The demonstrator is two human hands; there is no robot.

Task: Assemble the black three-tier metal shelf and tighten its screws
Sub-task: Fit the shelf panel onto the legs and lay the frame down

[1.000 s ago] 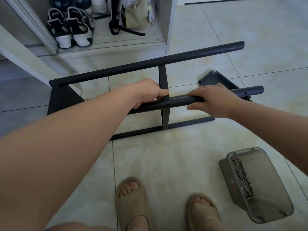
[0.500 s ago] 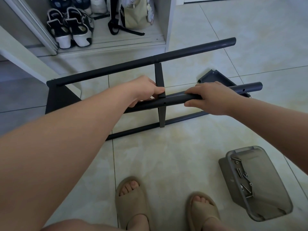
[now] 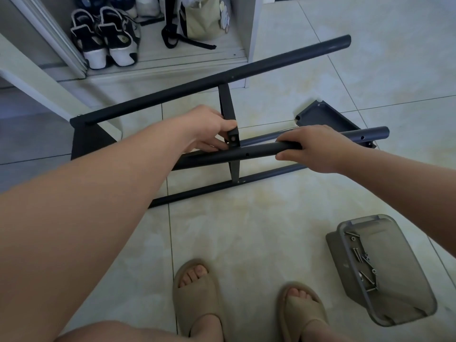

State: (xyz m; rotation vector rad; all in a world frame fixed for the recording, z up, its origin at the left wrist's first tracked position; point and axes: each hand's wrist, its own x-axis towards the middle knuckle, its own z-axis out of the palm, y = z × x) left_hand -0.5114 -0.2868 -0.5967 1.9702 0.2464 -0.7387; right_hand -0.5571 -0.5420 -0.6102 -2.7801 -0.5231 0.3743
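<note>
- Black shelf frame on its side on floor tiles, before cupboard holding shoes, bag.
- Grips: left hand pinches crossbar end; right hand wraps loose pole.
- Grey tray of screws near right sandal.

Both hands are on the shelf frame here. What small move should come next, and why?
Probably the right hand slides the pole until its side hole meets the crossbar end that the left hand pinches; the two holes sit offset, with no screw in. Screws lie in the grey tray.
</note>
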